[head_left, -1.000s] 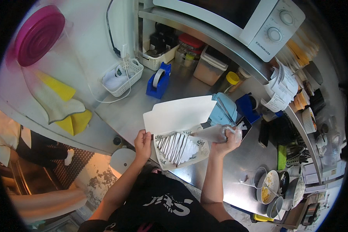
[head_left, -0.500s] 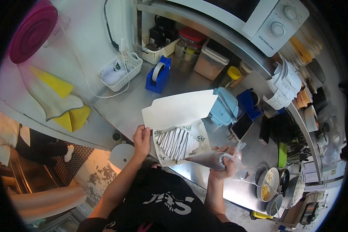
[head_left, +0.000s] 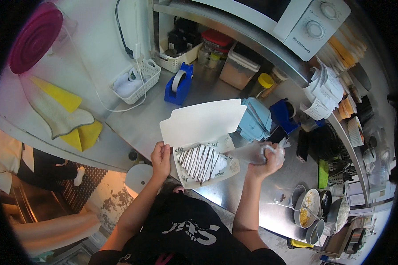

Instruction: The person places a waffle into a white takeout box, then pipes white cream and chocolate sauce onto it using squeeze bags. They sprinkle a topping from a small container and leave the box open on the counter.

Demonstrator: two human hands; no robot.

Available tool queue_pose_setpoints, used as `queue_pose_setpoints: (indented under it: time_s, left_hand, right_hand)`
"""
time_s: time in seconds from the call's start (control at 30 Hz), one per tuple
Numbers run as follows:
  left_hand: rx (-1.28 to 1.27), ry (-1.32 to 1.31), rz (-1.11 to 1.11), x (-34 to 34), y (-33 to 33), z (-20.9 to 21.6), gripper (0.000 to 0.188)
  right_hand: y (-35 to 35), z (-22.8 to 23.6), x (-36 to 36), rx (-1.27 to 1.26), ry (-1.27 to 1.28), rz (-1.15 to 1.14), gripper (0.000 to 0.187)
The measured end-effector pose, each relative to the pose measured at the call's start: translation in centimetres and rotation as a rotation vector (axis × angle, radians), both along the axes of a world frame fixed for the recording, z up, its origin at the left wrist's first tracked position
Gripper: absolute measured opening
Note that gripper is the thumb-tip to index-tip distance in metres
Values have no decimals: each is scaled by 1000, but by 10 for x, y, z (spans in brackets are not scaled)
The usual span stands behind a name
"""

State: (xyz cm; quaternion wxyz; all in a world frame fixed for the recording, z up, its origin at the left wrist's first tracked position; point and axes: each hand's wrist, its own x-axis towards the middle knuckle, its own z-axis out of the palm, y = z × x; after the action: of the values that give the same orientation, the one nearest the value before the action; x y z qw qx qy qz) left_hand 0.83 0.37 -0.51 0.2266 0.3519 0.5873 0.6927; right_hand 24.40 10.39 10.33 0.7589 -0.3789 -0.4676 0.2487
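My left hand [head_left: 161, 160] grips the left side of an open white paper food box [head_left: 202, 123], thumb at its rim. The raised lid leans away from me. Inside, on printed liner paper [head_left: 227, 145], lies a white cream-topped food [head_left: 199, 161] crossed by thin dark stripes of sauce. To the right of the box, my right hand [head_left: 272, 159] is closed around the gathered end of a clear piping bag [head_left: 246, 153] with dark contents. Motion smears the bag; its narrow end points left at the food, and the exact tip is hard to make out.
A blue tape dispenser [head_left: 179, 84] and white basket [head_left: 139, 84] stand behind the box. Beyond its right side are a light-blue lidded container [head_left: 254, 119] and a phone [head_left: 278, 134]. Several bowls [head_left: 308, 207] sit at right. Another person [head_left: 35, 163] is at far left.
My right hand has moved up and to the right with the piping bag, now covering much of the phone. The bag's narrow end has risen along the box's right side. My left hand stays put.
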Motion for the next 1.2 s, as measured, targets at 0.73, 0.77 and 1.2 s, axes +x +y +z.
queue_pose_setpoints:
  time_s: [0.73,0.77,1.2]
  left_hand:
    - [-14,30,25,-1,1,-5,12]
    - [-3,12,18,-1,1,-5,12]
    - [37,-85,3,1,3,-4,13]
  right_hand:
    - [-16,11,-2,-59,214,94,23]
    - [-23,10,0,-62,187,95,23]
    - [-14,4,6,-87,117,-15,29]
